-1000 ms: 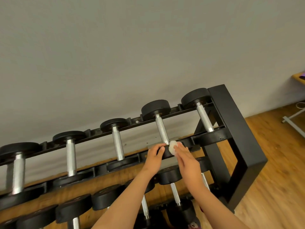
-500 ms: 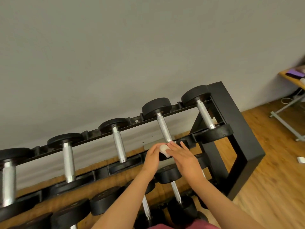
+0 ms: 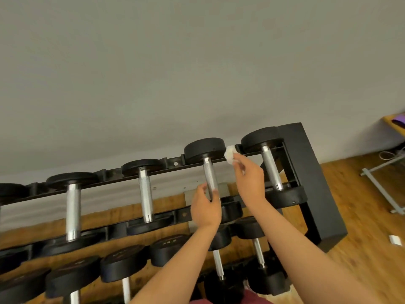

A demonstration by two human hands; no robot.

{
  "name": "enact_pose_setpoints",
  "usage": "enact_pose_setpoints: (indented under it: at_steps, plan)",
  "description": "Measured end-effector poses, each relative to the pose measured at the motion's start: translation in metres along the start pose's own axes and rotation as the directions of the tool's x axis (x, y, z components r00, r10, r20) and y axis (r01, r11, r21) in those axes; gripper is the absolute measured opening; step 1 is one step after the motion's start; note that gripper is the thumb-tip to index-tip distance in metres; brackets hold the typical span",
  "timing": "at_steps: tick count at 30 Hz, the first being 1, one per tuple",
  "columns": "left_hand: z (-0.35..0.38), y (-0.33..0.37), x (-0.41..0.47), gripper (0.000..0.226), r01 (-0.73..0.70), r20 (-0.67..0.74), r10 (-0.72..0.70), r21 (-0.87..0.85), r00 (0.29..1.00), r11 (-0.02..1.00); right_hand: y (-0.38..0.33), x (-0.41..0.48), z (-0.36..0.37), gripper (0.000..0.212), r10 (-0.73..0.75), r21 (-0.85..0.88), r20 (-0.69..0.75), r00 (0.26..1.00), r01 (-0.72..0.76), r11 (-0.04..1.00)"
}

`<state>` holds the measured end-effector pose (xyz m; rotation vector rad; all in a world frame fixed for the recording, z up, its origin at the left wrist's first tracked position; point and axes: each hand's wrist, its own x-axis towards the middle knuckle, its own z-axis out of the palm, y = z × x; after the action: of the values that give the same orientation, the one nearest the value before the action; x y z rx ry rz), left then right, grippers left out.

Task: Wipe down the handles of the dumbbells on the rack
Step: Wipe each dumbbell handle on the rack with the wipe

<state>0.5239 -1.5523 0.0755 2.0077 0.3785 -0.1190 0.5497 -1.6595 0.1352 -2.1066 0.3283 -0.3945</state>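
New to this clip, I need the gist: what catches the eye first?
The right hand pinches a small white wipe by the back rail of the black rack. The left hand holds the chrome handle of the second dumbbell from the right. More black-headed dumbbells fill the tiers below.

Bare forearms [image 3: 182,255], possibly maroon shorts [image 3: 249,299]

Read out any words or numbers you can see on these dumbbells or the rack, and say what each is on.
Nothing is clearly legible.
Lower-row dumbbell head: pale stamped figures, too blurred to read.
Neighbouring head to its left: fainter marks, unreadable.
Rack: no label visible.
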Motion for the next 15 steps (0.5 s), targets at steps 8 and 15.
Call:
enact_pose_setpoints:
  at_steps: [8, 15]
  plan:
    - [0.009, 0.001, -0.001, 0.009, 0.017, -0.168, 0.011, 0.165, 0.986, 0.986, -0.011, 0.039, 0.069, 0.032, -0.335, -0.115, 0.131, 0.933, 0.350, 0.930]
    - [0.010, 0.001, -0.001, 0.005, 0.050, -0.183, -0.020, 0.162, 0.983, 0.986, 0.020, 0.050, 0.071, 0.052, -0.657, -0.206, 0.258, 0.708, 0.705, 0.679]
